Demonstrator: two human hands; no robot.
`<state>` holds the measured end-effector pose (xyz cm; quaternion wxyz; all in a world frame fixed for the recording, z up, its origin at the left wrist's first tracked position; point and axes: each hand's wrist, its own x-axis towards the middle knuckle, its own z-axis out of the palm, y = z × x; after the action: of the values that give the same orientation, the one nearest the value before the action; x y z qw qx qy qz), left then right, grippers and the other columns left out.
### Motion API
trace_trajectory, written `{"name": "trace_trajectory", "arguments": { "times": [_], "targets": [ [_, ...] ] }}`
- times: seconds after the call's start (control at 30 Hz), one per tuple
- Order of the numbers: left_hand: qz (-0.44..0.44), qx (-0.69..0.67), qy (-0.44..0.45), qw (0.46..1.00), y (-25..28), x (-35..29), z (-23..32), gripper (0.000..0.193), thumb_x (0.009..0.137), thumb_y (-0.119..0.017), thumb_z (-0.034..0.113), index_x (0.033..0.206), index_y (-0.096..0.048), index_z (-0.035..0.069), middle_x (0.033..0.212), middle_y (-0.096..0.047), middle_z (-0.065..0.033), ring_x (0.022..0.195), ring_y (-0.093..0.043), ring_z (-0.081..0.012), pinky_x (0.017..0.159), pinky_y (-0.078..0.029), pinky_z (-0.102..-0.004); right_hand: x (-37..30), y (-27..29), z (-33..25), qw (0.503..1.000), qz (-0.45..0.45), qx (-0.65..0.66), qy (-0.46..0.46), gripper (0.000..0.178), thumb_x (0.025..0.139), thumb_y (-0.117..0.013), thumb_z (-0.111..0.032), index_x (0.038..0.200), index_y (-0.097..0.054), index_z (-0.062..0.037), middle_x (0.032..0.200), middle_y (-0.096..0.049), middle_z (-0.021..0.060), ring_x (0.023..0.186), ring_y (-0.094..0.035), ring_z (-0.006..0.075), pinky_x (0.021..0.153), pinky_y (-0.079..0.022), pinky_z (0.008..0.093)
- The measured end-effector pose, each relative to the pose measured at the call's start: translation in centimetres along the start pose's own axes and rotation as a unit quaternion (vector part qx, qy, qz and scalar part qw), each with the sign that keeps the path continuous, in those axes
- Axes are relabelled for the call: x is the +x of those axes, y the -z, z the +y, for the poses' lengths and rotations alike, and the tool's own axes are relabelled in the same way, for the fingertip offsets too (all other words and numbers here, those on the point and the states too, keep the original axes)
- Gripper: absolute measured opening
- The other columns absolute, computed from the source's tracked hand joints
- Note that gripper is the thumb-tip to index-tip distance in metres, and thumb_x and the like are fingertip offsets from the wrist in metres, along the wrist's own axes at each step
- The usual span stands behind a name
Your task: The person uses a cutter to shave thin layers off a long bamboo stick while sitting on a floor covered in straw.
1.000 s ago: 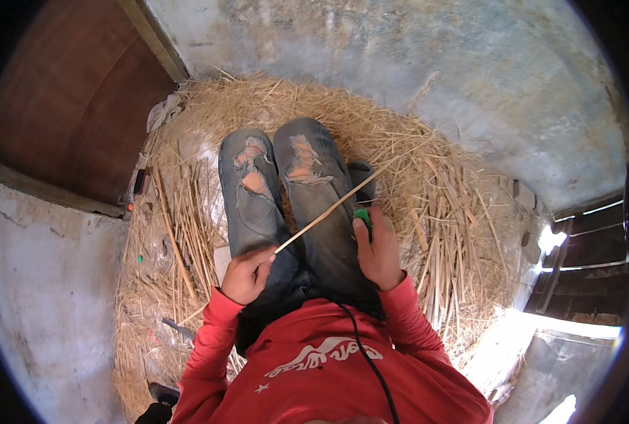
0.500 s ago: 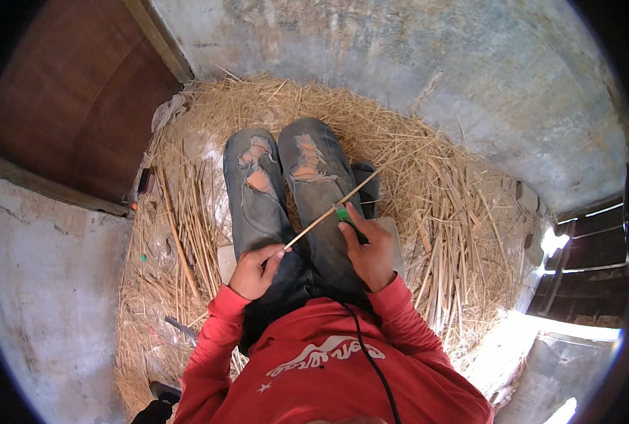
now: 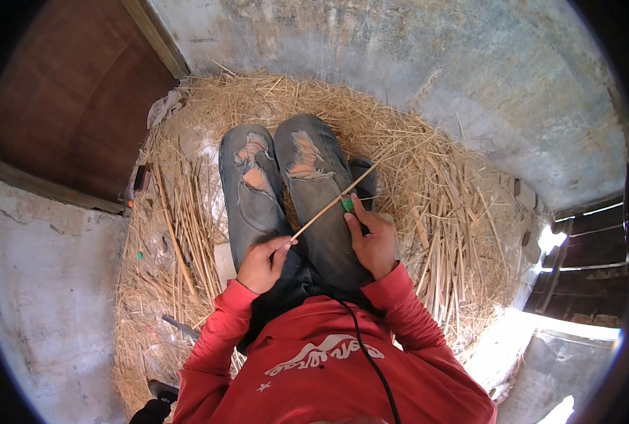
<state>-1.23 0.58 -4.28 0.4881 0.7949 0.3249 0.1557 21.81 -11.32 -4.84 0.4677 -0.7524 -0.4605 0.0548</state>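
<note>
My left hand [image 3: 263, 266] is closed, its thumb and finger pinching the near end of a thin, pale bamboo strip [image 3: 320, 215]. The strip slants up to the right across my thighs, and its far end merges into the straw beyond my knee. Wrapped in my right hand [image 3: 373, 244] is a small green-handled knife [image 3: 348, 203], held against the strip about midway along. Most of the handle is hidden by the fingers, and the blade is hard to make out.
Split strips lie in a bundle on the left [image 3: 180, 226] and another on the right [image 3: 445, 261]. Loose straw and shavings [image 3: 392, 131] cover the floor around my legs [image 3: 314, 169]. A brown door panel [image 3: 81, 106] and grey walls [image 3: 399, 49] stand close by.
My right hand has turned slightly, and the knife has shifted a little along the strip. My left hand has moved slightly right and up, still pinching the strip's end.
</note>
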Motion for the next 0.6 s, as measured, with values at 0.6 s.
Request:
{"name": "trace_trajectory", "arguments": {
  "times": [0.6],
  "targets": [
    [0.066, 0.029, -0.060, 0.996, -1.6, 0.9, 0.8, 0.019, 0.101, -0.062, 0.008, 0.113, -0.073, -0.001, 0.090, -0.073, -0.0223, 0.079, -0.073, -0.0373, 0.072, -0.056, -0.0389, -0.4, 0.3, 0.2, 0.995, 0.031, 0.061, -0.076, 0.039, 0.093, -0.075, -0.009, 0.132, -0.070, -0.0053, 0.098, -0.076, 0.0185, 0.081, -0.071, 0.0205, 0.077, -0.054, 0.0297]
  ]
}}
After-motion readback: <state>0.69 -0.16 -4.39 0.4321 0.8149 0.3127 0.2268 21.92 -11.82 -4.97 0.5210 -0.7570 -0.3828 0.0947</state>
